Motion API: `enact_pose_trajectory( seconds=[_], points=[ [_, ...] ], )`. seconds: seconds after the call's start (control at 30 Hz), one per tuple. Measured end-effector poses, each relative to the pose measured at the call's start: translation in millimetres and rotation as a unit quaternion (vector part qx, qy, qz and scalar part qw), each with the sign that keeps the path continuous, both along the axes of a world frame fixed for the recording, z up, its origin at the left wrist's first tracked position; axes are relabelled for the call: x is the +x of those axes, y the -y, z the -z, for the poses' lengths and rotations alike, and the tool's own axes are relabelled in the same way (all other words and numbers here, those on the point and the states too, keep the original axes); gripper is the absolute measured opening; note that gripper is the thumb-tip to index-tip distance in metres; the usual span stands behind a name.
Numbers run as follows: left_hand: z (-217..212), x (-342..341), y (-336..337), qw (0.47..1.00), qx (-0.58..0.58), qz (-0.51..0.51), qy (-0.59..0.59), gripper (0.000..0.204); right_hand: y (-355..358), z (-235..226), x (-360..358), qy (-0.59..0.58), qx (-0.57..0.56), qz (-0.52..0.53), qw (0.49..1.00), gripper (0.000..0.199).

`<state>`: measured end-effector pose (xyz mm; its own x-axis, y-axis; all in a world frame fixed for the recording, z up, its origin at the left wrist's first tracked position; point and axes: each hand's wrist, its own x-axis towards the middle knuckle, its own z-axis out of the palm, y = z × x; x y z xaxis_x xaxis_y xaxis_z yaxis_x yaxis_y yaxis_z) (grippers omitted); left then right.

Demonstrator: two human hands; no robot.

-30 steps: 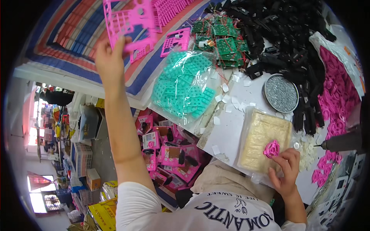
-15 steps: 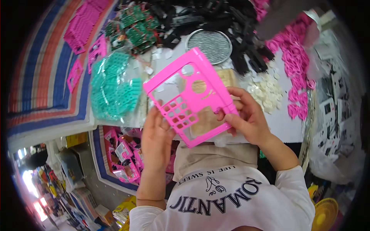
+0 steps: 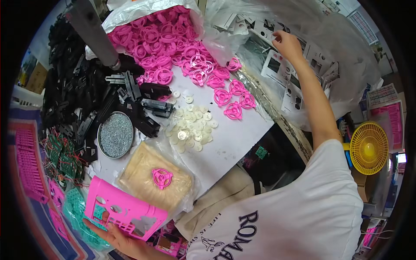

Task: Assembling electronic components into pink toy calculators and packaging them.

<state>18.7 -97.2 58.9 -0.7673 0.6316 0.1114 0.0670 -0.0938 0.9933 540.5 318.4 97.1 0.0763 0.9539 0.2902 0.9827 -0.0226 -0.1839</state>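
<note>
At the lower left, my left hand [image 3: 119, 237] grips a bright pink plastic panel [image 3: 143, 212] by its lower edge. The panel has round holes and a grid of small square openings, and it is tilted above a teal plastic pile. My right arm stretches far to the upper right. My right hand [image 3: 287, 44] is over white flat panels [image 3: 276, 65] with dark windows, lying in clear plastic. Its fingers are bent and apart, with nothing visible between them. A pink ring part [image 3: 162, 178] lies on a wrapped tan block [image 3: 147, 167] near the pink panel.
Pink ring parts [image 3: 151, 41] spill from a white bag. White discs [image 3: 195, 125] lie mid-table beside a round tin of small metal pieces [image 3: 115, 134]. Black plastic parts [image 3: 65, 86] and green circuit boards [image 3: 65, 158] fill the left. A yellow fan [image 3: 368, 147] stands at right.
My right hand has let go of the pink panel and moved to the upper right. The left hand now holds the panel alone. The view has swung right; a ring part now shows on the tan block.
</note>
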Motion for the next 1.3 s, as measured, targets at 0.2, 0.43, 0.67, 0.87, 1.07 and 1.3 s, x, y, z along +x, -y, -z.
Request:
enact_pose_trajectory(
  seconds=[0.2, 0.43, 0.67, 0.87, 1.07, 1.3],
  points=[
    [0.5, -1.6, -3.0, 0.999, 0.009, 0.020, -0.024, 0.052, -68.7, 73.5, 26.0, 0.269, 0.027, 0.010, 0.963, 0.036],
    [16.6, -13.0, 26.4, 0.999, -0.008, -0.034, -0.023, 0.038, -61.2, 18.0, 54.7, -0.147, 0.101, -0.042, 0.983, 0.030],
    [14.0, 10.2, 22.9, 0.997, 0.010, -0.053, -0.049, 0.044, 102.8, -41.2, -50.6, -0.496, -0.133, -0.211, 0.832, 0.028],
    [13.5, 23.3, -0.1, 0.992, -0.048, 0.085, 0.076, 0.079, 214.0, -41.2, -202.3, -0.343, -0.290, -0.545, 0.708, 0.031],
    [-3.5, 12.0, -5.5, 0.916, 0.044, 0.307, 0.253, 0.122, 203.0, -87.2, -372.5, 0.011, -0.183, -0.848, 0.497, 0.031],
    [-5.1, 6.7, 21.3, 0.904, 0.001, 0.303, 0.303, 0.066, 219.4, -73.0, -444.7, -0.015, -0.055, -0.828, 0.557, 0.047]
  ],
)
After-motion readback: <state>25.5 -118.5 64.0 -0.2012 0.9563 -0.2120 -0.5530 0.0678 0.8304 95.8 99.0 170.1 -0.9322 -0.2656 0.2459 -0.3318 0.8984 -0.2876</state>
